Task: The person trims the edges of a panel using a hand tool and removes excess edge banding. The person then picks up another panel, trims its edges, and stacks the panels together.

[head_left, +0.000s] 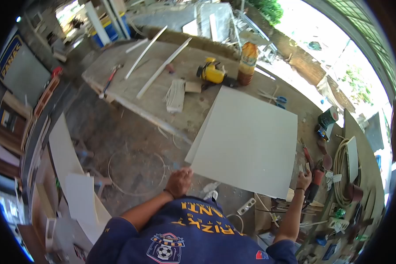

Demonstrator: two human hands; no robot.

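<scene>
A large white sheet (251, 136) lies on the workbench in front of me, with a second pale sheet (202, 136) showing under its left edge. My left hand (179, 181) is closed at the sheet's near left corner; what its fingers hold, if anything, is hidden. Off the sheet's near right corner, my right hand (304, 179) is closed, with a small pale piece (301, 168) at its fingertips that is too small to name. Beside this hand lies a red and black power tool (314, 185). A red-handled tool (306, 153) rests just beyond it.
Toward the back stand a yellow power tool (213, 72) and a bottle (247, 64). Blue-handled scissors (279, 101), white strips (163, 68) and a hammer (111, 81) lie on the bench. Coiled hose (340, 176) is at right; a power strip (246, 206) sits near my body.
</scene>
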